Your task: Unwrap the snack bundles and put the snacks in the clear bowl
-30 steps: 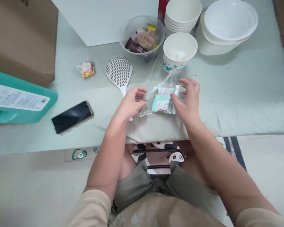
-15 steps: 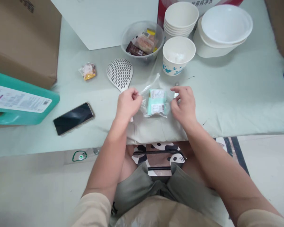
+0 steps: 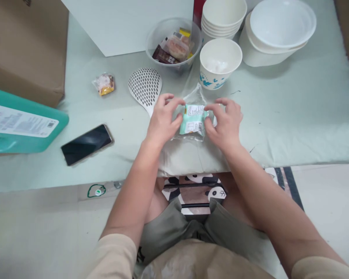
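Though half-curled — both hands [image 3: 165, 116] [image 3: 225, 122] at packet [image 3: 192, 119]

Mint packet [image 3: 192, 119]: inside clear bag [image 3: 193, 95], on pale cloth [image 3: 282, 120].
Left hand [image 3: 164, 119]: packet's nine o'clock, half-curled.
Right hand [image 3: 225, 122]: three o'clock, likewise.
Skimmer [image 3: 145, 87]: ten o'clock.
Single paper cup [image 3: 216, 79]: one o'clock.

Packet [image 3: 192, 119] mint and white — cup [image 3: 219, 66] white, blue-patterned, perhaps leaves.

I'm looking forward and steeply down from my head: beige shirt [image 3: 197, 257] closest at the bottom, left hand [image 3: 163, 120] and right hand [image 3: 225, 124] near centre, pale-green tablecloth [image 3: 287, 116] spreading beyond.
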The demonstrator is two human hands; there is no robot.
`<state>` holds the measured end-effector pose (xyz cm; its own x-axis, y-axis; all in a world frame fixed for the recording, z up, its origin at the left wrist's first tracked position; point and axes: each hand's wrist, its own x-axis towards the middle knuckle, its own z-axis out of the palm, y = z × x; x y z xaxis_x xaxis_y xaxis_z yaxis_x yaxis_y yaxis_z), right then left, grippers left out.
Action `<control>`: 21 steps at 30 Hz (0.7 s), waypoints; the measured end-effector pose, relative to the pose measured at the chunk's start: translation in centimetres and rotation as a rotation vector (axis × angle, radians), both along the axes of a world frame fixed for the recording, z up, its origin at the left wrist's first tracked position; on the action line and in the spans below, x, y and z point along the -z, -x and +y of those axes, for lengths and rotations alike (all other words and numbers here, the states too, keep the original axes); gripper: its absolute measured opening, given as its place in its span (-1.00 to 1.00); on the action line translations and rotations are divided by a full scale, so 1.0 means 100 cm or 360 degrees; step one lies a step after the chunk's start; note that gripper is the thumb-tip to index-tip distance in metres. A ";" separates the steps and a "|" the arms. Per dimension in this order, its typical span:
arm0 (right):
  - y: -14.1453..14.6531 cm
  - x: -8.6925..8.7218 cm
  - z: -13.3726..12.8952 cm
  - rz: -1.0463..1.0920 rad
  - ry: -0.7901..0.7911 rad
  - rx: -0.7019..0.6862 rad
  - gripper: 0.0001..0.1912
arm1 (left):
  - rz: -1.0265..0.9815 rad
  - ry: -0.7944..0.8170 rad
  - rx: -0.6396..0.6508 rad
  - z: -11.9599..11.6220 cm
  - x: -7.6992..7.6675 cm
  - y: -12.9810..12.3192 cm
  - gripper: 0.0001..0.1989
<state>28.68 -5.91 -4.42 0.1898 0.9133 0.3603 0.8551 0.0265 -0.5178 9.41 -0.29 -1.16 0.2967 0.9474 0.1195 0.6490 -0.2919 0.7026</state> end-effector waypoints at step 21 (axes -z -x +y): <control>-0.014 -0.010 0.004 0.0294 0.0097 0.0225 -0.65 | -0.0405 0.0443 -0.0712 0.010 -0.004 0.006 -0.78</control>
<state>30.06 -5.50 -3.42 0.3746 0.8920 0.2528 0.7388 -0.1224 -0.6627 8.81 0.67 -0.72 -0.1447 0.9800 -0.1366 0.4676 0.1894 0.8634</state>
